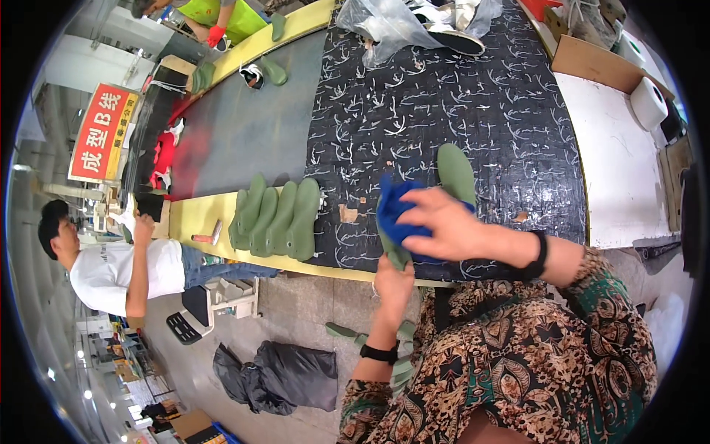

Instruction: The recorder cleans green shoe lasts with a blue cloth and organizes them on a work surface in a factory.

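A green insole (397,255) at the worktop (355,159) edge is clamped at its near end by the left hand (394,280) while the right hand (442,224) clutches a blue cloth (393,213) over it, apparently wiping, next calling for a steady hold, a loose insole (455,172) beyond

Grey floor (296,303), black-covered table (503,111) with pale marks, white tabletop (606,170) right, red-and-yellow sign (103,133) left, small bright lights (87,394) lower left (lens bends everything there).
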Action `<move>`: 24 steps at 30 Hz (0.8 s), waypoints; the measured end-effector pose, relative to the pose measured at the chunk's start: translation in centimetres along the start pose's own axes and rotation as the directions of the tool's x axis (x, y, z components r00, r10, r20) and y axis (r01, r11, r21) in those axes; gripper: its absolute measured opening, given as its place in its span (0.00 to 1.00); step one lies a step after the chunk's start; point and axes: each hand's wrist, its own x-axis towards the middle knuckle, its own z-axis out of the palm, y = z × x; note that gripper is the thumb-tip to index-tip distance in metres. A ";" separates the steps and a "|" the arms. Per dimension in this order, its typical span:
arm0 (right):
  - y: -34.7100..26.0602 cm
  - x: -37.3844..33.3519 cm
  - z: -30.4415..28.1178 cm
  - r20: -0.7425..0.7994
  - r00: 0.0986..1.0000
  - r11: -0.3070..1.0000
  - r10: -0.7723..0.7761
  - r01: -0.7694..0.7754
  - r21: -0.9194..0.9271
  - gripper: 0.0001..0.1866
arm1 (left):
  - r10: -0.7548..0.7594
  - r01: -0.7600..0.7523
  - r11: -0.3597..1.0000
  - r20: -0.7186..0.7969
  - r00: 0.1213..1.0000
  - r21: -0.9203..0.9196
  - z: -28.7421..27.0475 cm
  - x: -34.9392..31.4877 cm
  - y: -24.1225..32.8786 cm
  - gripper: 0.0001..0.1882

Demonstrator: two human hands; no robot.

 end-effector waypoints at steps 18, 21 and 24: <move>9.7 13.6 9.7 0.183 0.885 0.763 0.428 -0.245 -0.598 0.21 | 0.085 -0.083 0.995 -0.032 0.996 0.055 1.1 -0.4 1.4 0.21; 8.4 16.1 9.1 0.212 0.827 0.787 0.520 -0.369 -0.494 0.21 | 0.155 -0.134 0.982 -0.162 0.974 0.137 1.4 -0.9 1.4 0.21; 2.5 13.4 8.5 0.425 0.897 0.904 0.121 0.077 -0.421 0.20 | 0.175 -0.130 0.967 -0.200 0.964 0.218 2.2 -0.7 0.9 0.22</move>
